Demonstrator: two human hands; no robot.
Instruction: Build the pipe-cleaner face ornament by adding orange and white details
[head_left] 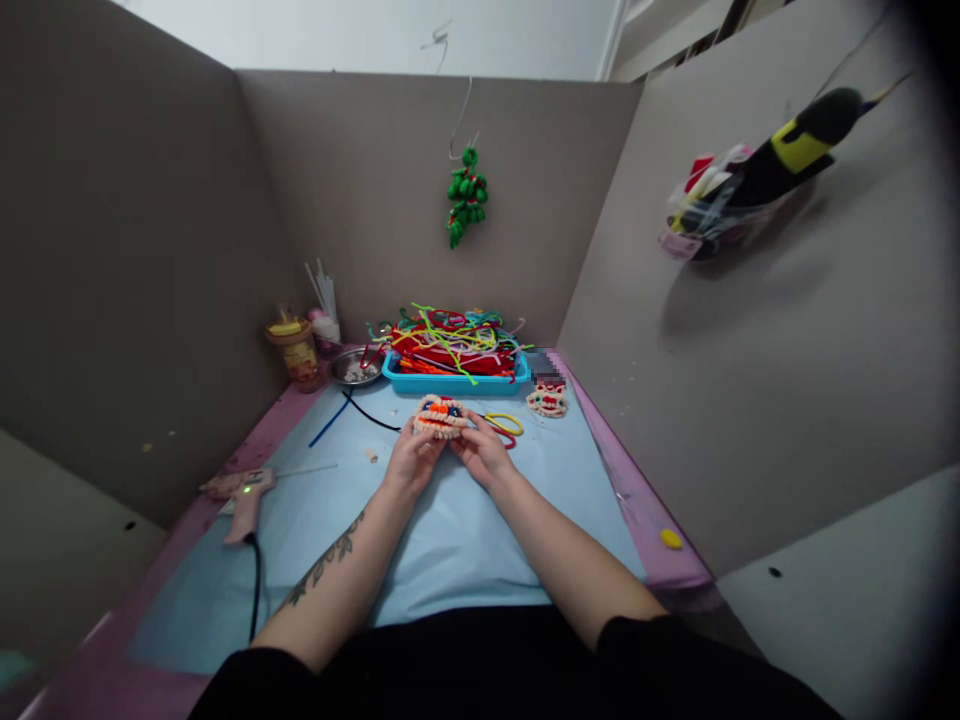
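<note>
A small cream craft piece (pixel 441 418) with orange and blue parts is held between both hands over the blue sheet. My left hand (pixel 415 455) grips its left side, fingers closed on the edge. On its right side, my right hand (pixel 482 449) has its fingers closed too. Just behind my right hand lie scissors (pixel 504 424) with yellow and red handles. A similar cream and red piece (pixel 547 400) rests farther right on the sheet. A dark pipe cleaner (pixel 371 413) and a blue one (pixel 330 420) lie to the left of the held piece.
A blue tray (pixel 457 383) heaped with coloured pipe cleaners stands at the back, beside a metal bowl (pixel 356 368) and a jar (pixel 301 358). A pink glue gun (pixel 246 505) with a cord lies left. Partition walls surround the table; a yellow object (pixel 670 540) sits right.
</note>
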